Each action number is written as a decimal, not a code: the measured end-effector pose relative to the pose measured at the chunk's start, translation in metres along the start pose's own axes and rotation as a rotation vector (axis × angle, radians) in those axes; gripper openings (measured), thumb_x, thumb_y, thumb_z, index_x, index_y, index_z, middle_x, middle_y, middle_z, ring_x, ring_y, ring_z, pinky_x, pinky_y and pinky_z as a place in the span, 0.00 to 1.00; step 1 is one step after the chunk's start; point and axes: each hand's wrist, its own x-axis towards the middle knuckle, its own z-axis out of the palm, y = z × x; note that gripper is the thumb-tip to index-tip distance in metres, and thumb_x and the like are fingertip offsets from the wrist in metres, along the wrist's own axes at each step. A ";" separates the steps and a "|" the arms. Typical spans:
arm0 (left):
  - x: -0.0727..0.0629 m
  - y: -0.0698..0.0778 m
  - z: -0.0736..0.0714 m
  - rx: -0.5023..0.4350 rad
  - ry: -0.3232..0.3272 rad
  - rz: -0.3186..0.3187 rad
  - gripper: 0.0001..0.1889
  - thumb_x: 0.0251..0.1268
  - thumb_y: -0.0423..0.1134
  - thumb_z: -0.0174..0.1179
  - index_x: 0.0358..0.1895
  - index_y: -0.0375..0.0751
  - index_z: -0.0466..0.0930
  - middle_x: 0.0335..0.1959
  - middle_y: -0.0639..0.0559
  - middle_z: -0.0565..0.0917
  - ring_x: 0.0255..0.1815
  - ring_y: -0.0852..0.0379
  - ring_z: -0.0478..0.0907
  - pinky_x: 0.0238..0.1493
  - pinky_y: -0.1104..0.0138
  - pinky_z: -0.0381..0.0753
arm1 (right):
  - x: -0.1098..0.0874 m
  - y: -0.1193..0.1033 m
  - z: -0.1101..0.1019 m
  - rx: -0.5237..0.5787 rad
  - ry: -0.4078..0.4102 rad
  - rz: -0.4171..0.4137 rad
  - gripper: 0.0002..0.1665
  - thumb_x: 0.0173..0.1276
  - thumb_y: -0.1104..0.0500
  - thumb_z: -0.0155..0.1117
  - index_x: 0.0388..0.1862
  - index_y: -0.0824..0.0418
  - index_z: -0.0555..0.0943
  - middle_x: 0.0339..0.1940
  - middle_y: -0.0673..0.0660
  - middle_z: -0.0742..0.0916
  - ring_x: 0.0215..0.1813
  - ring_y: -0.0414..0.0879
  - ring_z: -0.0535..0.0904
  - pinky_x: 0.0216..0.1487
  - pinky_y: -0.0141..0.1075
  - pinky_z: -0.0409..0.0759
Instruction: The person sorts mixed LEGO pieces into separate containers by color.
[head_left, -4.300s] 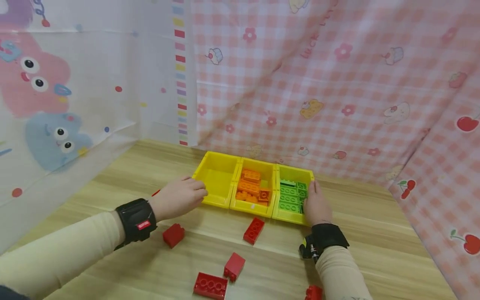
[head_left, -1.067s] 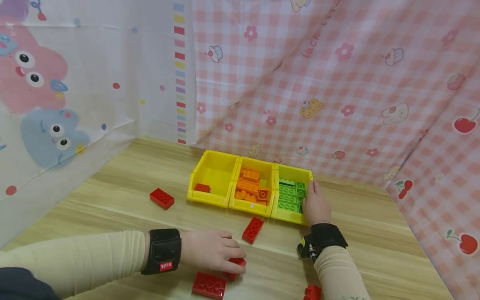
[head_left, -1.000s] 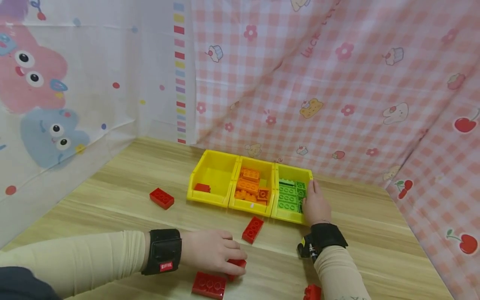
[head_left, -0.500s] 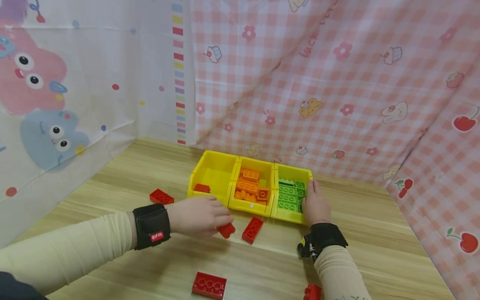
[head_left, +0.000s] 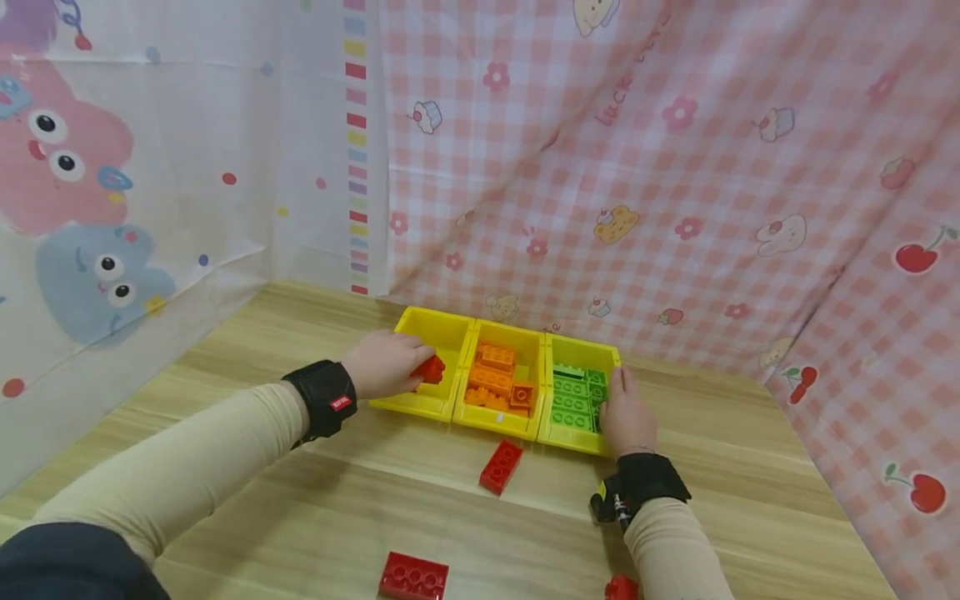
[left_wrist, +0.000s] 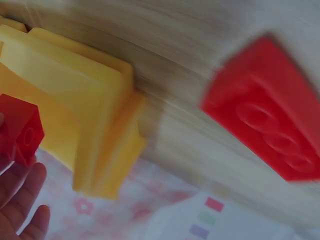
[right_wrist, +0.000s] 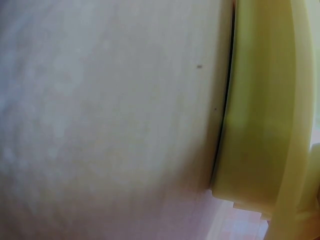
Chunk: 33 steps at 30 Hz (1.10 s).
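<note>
My left hand pinches a red toy building brick over the left yellow bin. In the left wrist view that brick shows between the fingers, in front of the bin. My right hand grips the outer side wall of the right yellow bin, fingers outside and thumb inside. Green bricks fill much of that bin. Orange bricks lie in the middle bin. The left hand and held brick hide part of the left bin's inside.
On the wooden table lie a red brick before the middle bin, another brick nearer, and a third brick by the right sleeve. The left wrist view shows one more brick, hidden in the head view. A checked cloth hangs behind.
My left hand has picked a red brick off the table and carried it up and left over the left bin, where another red brick appeared earlier. My right hand has stayed on its bin.
</note>
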 end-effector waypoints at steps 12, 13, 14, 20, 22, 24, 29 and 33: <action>0.021 0.008 0.025 -0.145 -0.180 -0.053 0.10 0.57 0.44 0.63 0.36 0.41 0.78 0.25 0.55 0.76 0.27 0.56 0.72 0.33 0.62 0.72 | 0.000 -0.001 0.002 0.020 -0.021 0.019 0.37 0.69 0.64 0.52 0.72 0.71 0.51 0.72 0.68 0.57 0.62 0.64 0.66 0.56 0.55 0.68; 0.021 0.007 0.024 -0.171 -0.197 -0.060 0.10 0.58 0.43 0.63 0.37 0.41 0.78 0.26 0.54 0.76 0.28 0.56 0.72 0.34 0.61 0.72 | 0.001 0.000 0.002 0.019 -0.021 0.021 0.36 0.69 0.64 0.51 0.72 0.71 0.50 0.72 0.68 0.57 0.62 0.64 0.67 0.55 0.55 0.68; 0.021 0.007 0.022 -0.195 -0.214 -0.066 0.10 0.59 0.43 0.62 0.38 0.40 0.78 0.27 0.54 0.77 0.28 0.56 0.72 0.35 0.61 0.72 | 0.001 0.000 0.002 0.019 -0.022 0.021 0.36 0.69 0.64 0.51 0.72 0.71 0.50 0.72 0.67 0.57 0.62 0.64 0.67 0.55 0.55 0.69; 0.013 0.008 0.016 -0.283 -0.265 -0.087 0.12 0.63 0.38 0.57 0.45 0.36 0.80 0.37 0.48 0.82 0.37 0.52 0.77 0.46 0.59 0.75 | 0.001 0.001 0.001 0.011 -0.021 0.020 0.36 0.69 0.64 0.50 0.72 0.71 0.50 0.71 0.68 0.58 0.61 0.64 0.68 0.54 0.55 0.69; 0.010 0.007 0.018 -0.290 -0.254 -0.082 0.10 0.63 0.36 0.56 0.44 0.37 0.81 0.37 0.48 0.83 0.38 0.52 0.78 0.46 0.58 0.75 | 0.001 0.001 0.002 0.010 -0.022 0.020 0.36 0.69 0.64 0.50 0.72 0.71 0.50 0.71 0.68 0.58 0.60 0.65 0.68 0.53 0.55 0.70; 0.007 0.005 0.020 -0.287 -0.242 -0.067 0.08 0.63 0.34 0.55 0.41 0.38 0.81 0.34 0.50 0.82 0.35 0.53 0.77 0.43 0.59 0.75 | 0.001 0.001 0.003 0.013 -0.021 0.022 0.36 0.69 0.64 0.50 0.72 0.70 0.50 0.72 0.68 0.58 0.61 0.65 0.68 0.53 0.55 0.70; 0.001 0.002 0.022 -0.214 -0.204 -0.027 0.06 0.61 0.31 0.54 0.37 0.41 0.81 0.29 0.52 0.81 0.31 0.53 0.77 0.40 0.58 0.76 | 0.000 0.001 0.002 0.022 -0.016 0.014 0.36 0.69 0.65 0.51 0.72 0.71 0.50 0.71 0.68 0.57 0.60 0.65 0.68 0.53 0.55 0.70; 0.000 0.002 0.027 -0.168 -0.194 -0.016 0.11 0.63 0.32 0.54 0.47 0.42 0.81 0.40 0.49 0.84 0.40 0.50 0.80 0.46 0.55 0.75 | 0.001 0.002 0.001 0.017 -0.008 0.005 0.37 0.68 0.65 0.52 0.72 0.71 0.51 0.71 0.68 0.58 0.59 0.65 0.69 0.52 0.55 0.71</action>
